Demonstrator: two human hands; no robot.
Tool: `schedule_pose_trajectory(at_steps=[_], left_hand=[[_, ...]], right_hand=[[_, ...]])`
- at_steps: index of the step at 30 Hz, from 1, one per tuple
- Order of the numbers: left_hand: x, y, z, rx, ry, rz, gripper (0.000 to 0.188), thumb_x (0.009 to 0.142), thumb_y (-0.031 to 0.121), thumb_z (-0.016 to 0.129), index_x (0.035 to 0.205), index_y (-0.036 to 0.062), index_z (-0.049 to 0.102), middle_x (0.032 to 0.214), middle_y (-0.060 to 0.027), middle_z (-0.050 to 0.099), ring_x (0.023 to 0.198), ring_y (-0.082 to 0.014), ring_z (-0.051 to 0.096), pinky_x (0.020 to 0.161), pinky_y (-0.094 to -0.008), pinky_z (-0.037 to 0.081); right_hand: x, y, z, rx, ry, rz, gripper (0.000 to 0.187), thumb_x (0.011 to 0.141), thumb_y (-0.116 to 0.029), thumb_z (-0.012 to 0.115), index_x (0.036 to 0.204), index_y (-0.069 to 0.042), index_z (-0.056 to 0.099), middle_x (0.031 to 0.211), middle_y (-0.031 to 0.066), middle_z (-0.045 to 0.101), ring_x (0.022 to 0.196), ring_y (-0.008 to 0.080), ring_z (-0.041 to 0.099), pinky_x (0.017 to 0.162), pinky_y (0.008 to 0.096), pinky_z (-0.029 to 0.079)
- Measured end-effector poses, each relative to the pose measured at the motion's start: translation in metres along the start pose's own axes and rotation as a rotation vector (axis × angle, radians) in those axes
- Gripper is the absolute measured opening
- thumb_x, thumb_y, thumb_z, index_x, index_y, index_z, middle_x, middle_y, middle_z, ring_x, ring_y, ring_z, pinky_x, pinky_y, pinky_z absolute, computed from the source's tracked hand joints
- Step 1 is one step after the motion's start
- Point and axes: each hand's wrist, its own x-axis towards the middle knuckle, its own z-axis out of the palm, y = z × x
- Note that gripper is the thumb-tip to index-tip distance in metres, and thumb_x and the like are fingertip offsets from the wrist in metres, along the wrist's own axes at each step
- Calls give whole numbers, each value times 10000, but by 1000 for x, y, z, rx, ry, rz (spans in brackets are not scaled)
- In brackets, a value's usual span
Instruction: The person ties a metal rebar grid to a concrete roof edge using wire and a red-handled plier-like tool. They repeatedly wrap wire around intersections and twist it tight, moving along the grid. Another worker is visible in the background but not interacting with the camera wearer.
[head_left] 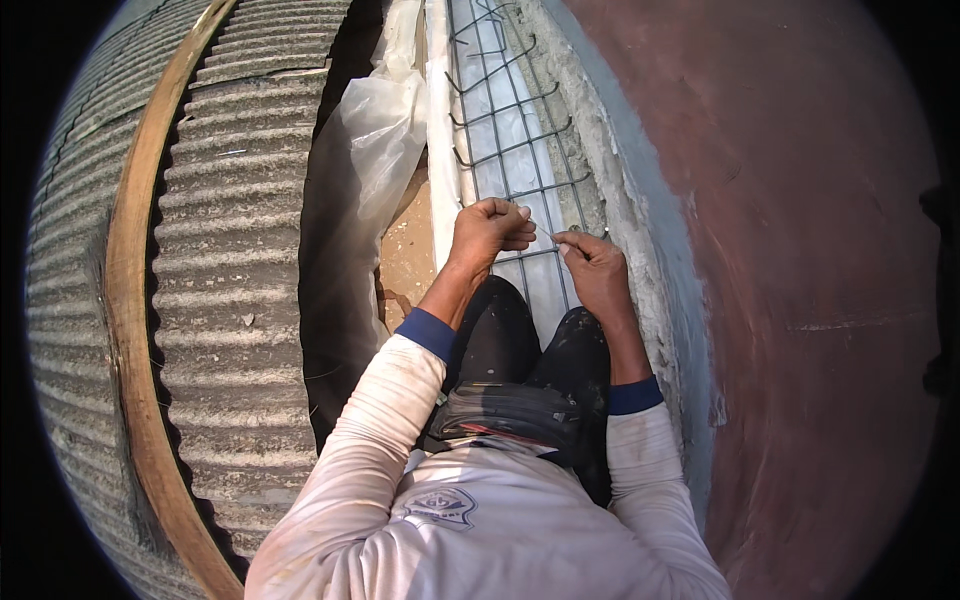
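Note:
A dark rebar mesh (pixel 516 104) of long bars and hooked crossbars lies ahead of me in a narrow channel. My left hand (pixel 490 236) is closed above its left side, thumb pressed to the curled fingers. Opposite it, my right hand (pixel 597 272) pinches with thumb and forefinger over the right side. Between the fingertips a thin wire (pixel 543 232) faintly shows, and both hands seem to hold it. Beneath the hands, bars cross just beyond my knees. Whether the wire loops round a bar is too small to tell.
Left of the channel hangs crumpled clear plastic sheeting (pixel 378 135) beside a dark gap. Farther left, corrugated roofing sheets (pixel 235 290) carry a long wooden beam (pixel 128 290). A rough concrete edge (pixel 625 190) and a reddish wall (pixel 810 270) border the right side.

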Motion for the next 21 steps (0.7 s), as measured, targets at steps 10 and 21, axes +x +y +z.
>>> schedule_pose_trajectory(at_steps=[10,21], left_hand=[[110,-113,-75,1186,-159,-3,219,933,198,744,1014,11,823,851,-126,801,729,-225,749,701,-363,596],[119,-152,-66,1351,-406,138,263,870,128,698,1080,123,855,1024,-138,816,951,-301,782,904,-386,610]], right_hand=[[75,130,47,-753,-405,360,313,923,-148,599,1090,21,803,1176,292,751,1130,453,733,973,508,590],[99,135,57,-791,-445,529,328,913,-165,609,1111,4,807,1206,272,752,1173,431,726,978,494,588]])
